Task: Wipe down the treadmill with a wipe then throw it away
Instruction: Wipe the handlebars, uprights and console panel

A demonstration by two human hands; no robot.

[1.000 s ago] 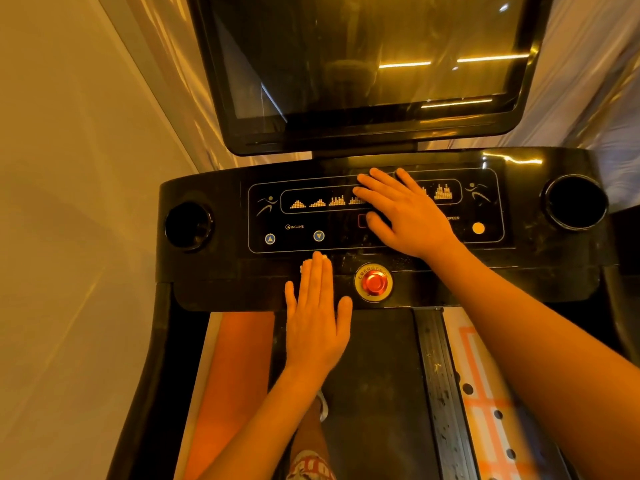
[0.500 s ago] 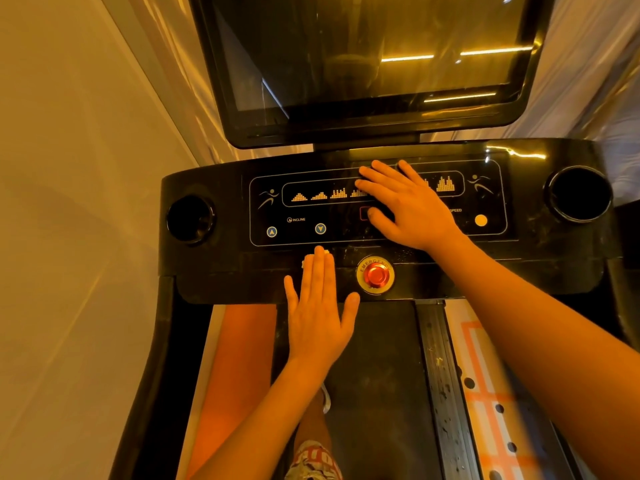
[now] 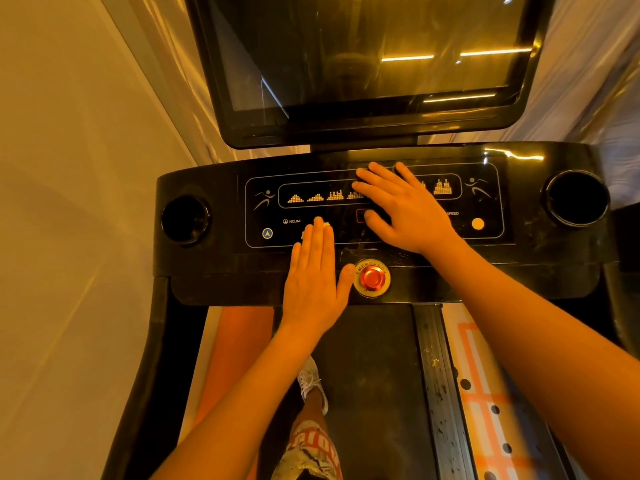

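A person stands over a treadmill, both hands flat on its black control panel, in the middle of the wiping step. The left hand, fingers straight and together, presses a white wipe against the lower left of the panel, close beside the red stop button. Only small corners of the wipe peek past the fingertips (the rest is hidden under the hand). The right hand lies spread on the middle of the panel, holding nothing, apparently as a brace. The cup holders and the dark screen probably remain to be covered. The next stroke calls for even, flat pressure so the wipe stays under the fingers, a path clear of the stop button, and the right hand lifted out of the way. No bin is in sight for the throwing away.
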